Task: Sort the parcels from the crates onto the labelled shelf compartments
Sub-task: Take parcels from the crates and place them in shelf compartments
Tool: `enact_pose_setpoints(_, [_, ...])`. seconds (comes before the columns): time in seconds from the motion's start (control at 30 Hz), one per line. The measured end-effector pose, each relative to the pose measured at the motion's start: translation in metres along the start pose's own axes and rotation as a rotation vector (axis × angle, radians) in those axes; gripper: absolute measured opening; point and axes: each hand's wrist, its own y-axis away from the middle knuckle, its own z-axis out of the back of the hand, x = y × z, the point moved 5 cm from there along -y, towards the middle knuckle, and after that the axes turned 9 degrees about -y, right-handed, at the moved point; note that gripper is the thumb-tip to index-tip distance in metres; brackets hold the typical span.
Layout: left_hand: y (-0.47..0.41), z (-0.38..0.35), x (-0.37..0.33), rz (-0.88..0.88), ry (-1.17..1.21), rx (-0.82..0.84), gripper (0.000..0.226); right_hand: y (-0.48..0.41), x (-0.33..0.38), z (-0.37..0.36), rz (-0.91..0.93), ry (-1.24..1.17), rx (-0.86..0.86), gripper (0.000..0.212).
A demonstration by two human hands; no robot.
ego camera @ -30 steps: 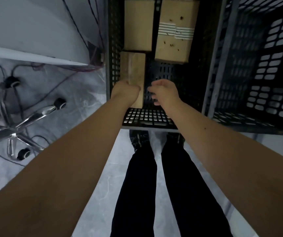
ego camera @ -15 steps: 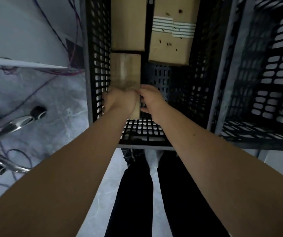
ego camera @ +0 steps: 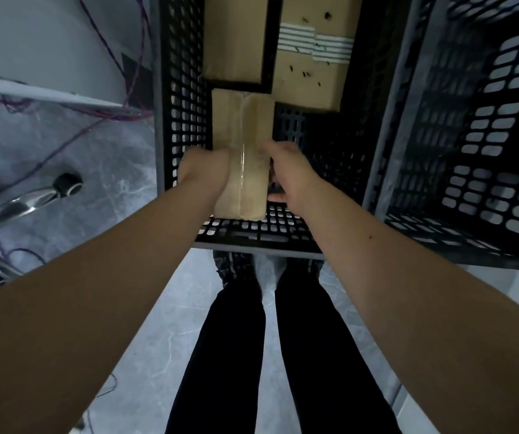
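Head view: both bare arms are seen reaching forward and down into a black crate (ego camera: 183, 98) on the floor.
Left arm: it is stretched out straight from the lower left, with the wrist bent a little toward the middle.
Left hand (ego camera: 203, 172): it is pressed against the left side of a small brown parcel (ego camera: 242, 142). Its fingers are curled under or around that side and are mostly hidden, so the hold is only partly seen.
Right arm: it is stretched out from the lower right and angled in toward the middle.
Right hand (ego camera: 286, 173): it is set against the right side of the same parcel. The thumb is laid near the top edge and the fingers are wrapped down the side.
Small brown parcel: it is held between the two hands, near the front of the crate, with clear tape along its middle.
Other parcels: a plain box (ego camera: 234, 36) and a box with striped tape (ego camera: 313, 57) are seen at the back of the crate.
Second crate (ego camera: 486, 126): it is placed just beside the first one, on the right.
Legs (ego camera: 267, 355): dark trousers are seen below, standing at the crate's front edge.
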Motion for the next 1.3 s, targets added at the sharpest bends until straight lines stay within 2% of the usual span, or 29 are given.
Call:
enact_pose_setpoints(0.03, [0.008,0.005,-0.001,-0.004,0.05,0.009,0.042,0.009,0.004,0.002,-0.011,-0.017,-0.003,0.048])
enact_pose_setpoints(0.07, [0.015,0.01,0.0,-0.001,0.123,0.031,0.057,0.021,0.008,0.004,-0.025,-0.029,-0.004,0.057])
enact_pose_setpoints(0.13, [0.02,0.018,0.007,0.025,0.231,0.073,0.102,0.043,0.015,0.01,-0.066,-0.077,-0.001,0.08])
enact_pose_setpoints(0.2, [0.035,0.025,0.013,0.041,0.272,0.12,0.126,0.072,0.025,0.017,-0.068,-0.135,0.033,0.083])
enact_pose_setpoints(0.23, [0.058,0.034,0.004,0.048,0.279,0.141,0.123,0.087,0.031,0.02,-0.057,-0.158,0.054,0.077])
enact_pose_setpoints(0.33, [0.122,0.056,-0.023,0.007,0.349,0.191,0.078,0.134,0.047,0.031,-0.027,-0.194,0.081,0.066])
enact_pose_setpoints(0.37, [0.138,0.062,-0.03,-0.007,0.372,0.202,0.072,0.151,0.054,0.033,-0.02,-0.215,0.087,0.064])
enact_pose_setpoints(0.57, [0.234,0.128,-0.083,-0.154,0.421,0.168,0.064,0.267,0.099,0.04,0.042,-0.297,0.148,0.071])
enact_pose_setpoints(0.73, [0.319,0.186,-0.138,-0.326,0.403,0.201,0.063,0.365,0.15,0.042,0.202,-0.358,0.244,0.076])
enact_pose_setpoints(0.9, [0.413,0.239,-0.184,-0.579,0.396,0.181,0.056,0.469,0.2,0.047,0.378,-0.531,0.336,0.073])
enact_pose_setpoints(0.97, [0.453,0.262,-0.204,-0.674,0.427,0.162,0.052,0.515,0.219,0.053,0.441,-0.579,0.372,0.066])
enact_pose_setpoints(1.07, [0.516,0.299,-0.235,-0.777,0.44,0.134,0.048,0.585,0.249,0.065,0.519,-0.645,0.42,0.041])
enact_pose_setpoints(1.17, [0.583,0.333,-0.259,-0.905,0.425,0.12,0.047,0.655,0.277,0.074,0.616,-0.604,0.44,0.032])
enact_pose_setpoints(1.23, [0.624,0.352,-0.272,-0.998,0.431,0.102,0.048,0.7,0.294,0.079,0.702,-0.575,0.468,0.037])
enact_pose_setpoints(1.3, [0.665,0.373,-0.283,-1.071,0.451,0.059,0.049,0.744,0.307,0.084,0.778,-0.582,0.472,0.056])
